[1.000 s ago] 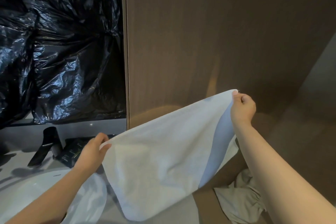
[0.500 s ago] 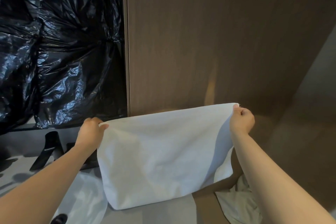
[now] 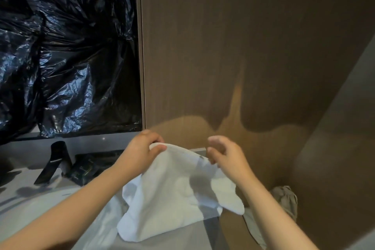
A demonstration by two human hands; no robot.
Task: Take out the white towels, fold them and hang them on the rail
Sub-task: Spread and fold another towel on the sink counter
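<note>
White towel [image 3: 178, 189]: doubled over, hanging from the hands low over the grey tabletop [image 3: 166, 244], in front of the brown wood panel [image 3: 243, 46]. Left hand [image 3: 142, 149]: grip pinching the towel's top fold between thumb and fingers. Right hand [image 3: 226, 155]: fingers curled at the towel's upper right edge; whether its grip pinches the cloth cannot be told. Black faucet [image 3: 54, 161] at left; crumpled beige cloth [image 3: 285, 199] at lower right.
</note>
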